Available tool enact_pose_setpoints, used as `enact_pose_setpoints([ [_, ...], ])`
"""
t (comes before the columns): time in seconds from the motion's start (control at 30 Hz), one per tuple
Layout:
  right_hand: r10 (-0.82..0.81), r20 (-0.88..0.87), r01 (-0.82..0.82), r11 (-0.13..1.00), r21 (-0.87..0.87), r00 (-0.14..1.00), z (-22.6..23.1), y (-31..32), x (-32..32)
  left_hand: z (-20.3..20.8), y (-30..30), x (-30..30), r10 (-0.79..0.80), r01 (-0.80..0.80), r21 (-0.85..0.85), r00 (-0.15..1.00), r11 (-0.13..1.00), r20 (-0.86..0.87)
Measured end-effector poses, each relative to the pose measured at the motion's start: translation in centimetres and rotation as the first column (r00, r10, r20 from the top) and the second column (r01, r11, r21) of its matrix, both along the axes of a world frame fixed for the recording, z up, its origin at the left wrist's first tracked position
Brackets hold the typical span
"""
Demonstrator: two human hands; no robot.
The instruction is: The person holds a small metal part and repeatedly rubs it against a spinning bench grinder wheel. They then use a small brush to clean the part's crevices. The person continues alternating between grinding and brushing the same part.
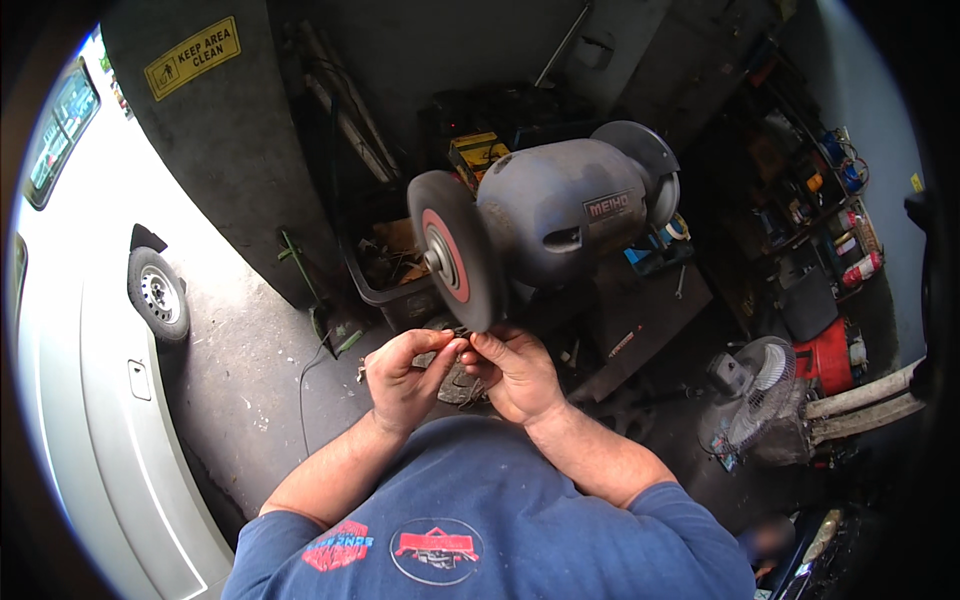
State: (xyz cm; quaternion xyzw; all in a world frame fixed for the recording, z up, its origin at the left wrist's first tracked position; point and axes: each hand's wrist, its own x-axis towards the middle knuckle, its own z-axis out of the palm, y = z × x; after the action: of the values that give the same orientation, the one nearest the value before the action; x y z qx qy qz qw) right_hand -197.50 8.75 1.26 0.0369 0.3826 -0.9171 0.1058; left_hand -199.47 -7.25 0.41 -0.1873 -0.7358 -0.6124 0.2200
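Note:
A grey bench grinder [560, 205] stands in front of me, with a dark wheel [428, 205] that has a red ring at its hub on its left end. Just beneath the wheel's near edge, my two hands meet, fingertips pinched together. My left hand [402, 372] is closed, thumb against the fingers. Beside it, my right hand [520, 378] is closed too, its thumb and fingertips close under the wheel. A small dark piece [461, 332] shows between the fingertips; its kind is too small to make out.
Behind the wheel is a dark bin [385, 295] of scraps. A second wheel [660, 150] sits on the grinder's right end. Further right are a fan [755, 395] and cluttered shelves [800, 210]. At left stands a white vehicle [90, 400]; a thin cable [303, 395] lies on the floor.

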Motion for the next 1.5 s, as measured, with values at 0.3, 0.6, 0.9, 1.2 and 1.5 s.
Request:
enact_pose_setpoints([
  [0.3,-0.016,-0.222,0.065,0.974,0.217,0.975,-0.2,1.4,1.5,0.1,0.0,1.2,-0.298,0.242,0.226,0.918,0.944,0.261],
  [0.6,0.087,-0.104,-0.063,0.976,0.208,0.991,0.3,1.0,0.5,0.9,-0.1,0.9,-0.274,0.226,0.214,0.934,0.95,0.229],
  [0.9,0.081,-0.05,-0.069,0.975,0.209,0.995,1.0,0.9,-0.1,-0.3,0.6,0.4,-0.296,0.155,0.41,0.904,0.899,0.309],
  [1.2,0.012,-0.076,0.011,0.954,0.299,0.997,1.2,1.2,0.0,-0.6,1.3,0.7,-0.397,0.131,0.564,0.835,0.815,0.381],
  [1.5,-0.063,-0.097,0.088,0.955,0.282,0.993,1.4,1.1,0.4,-0.5,1.7,0.2,-0.372,0.171,0.482,0.856,0.859,0.36],
])
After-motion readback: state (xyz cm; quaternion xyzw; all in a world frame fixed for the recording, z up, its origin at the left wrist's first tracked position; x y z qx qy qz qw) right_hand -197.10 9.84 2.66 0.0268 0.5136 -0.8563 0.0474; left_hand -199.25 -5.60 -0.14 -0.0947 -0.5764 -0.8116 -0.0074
